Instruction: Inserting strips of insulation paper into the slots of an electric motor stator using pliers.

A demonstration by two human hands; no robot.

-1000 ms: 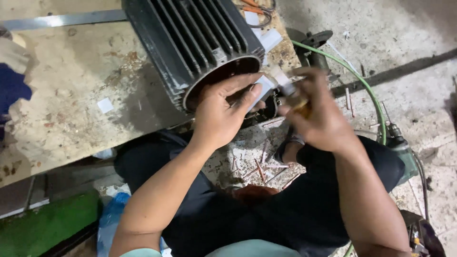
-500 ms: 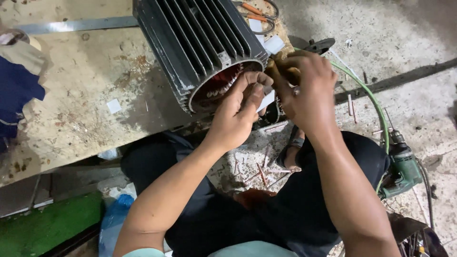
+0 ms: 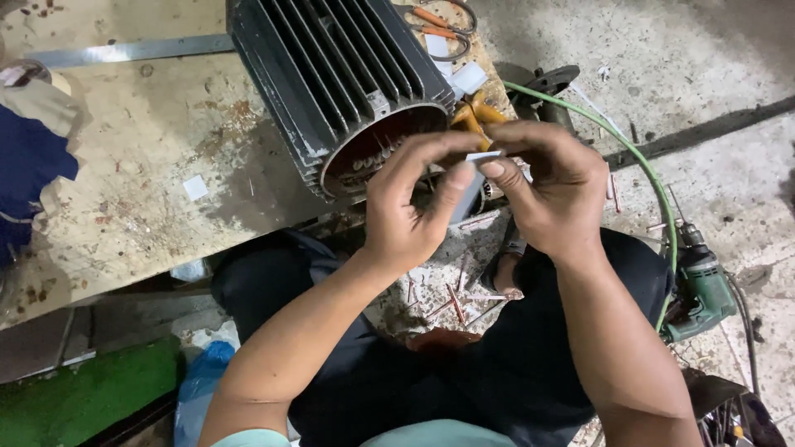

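Pinching one small white paper strip [image 3: 479,157] between them, left hand [image 3: 414,207] and right hand [image 3: 551,194] hover near one finned motor housing [image 3: 339,79].

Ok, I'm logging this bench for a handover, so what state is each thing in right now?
Electric motor housing: on its side on the bench, end open, windings visible.
White strip: pinched between both hands.
Left hand: fingers closed on the strip.
Right hand: fingers closed on the strip.
Scissors: lying behind the housing.
Green drill: lying on the floor.
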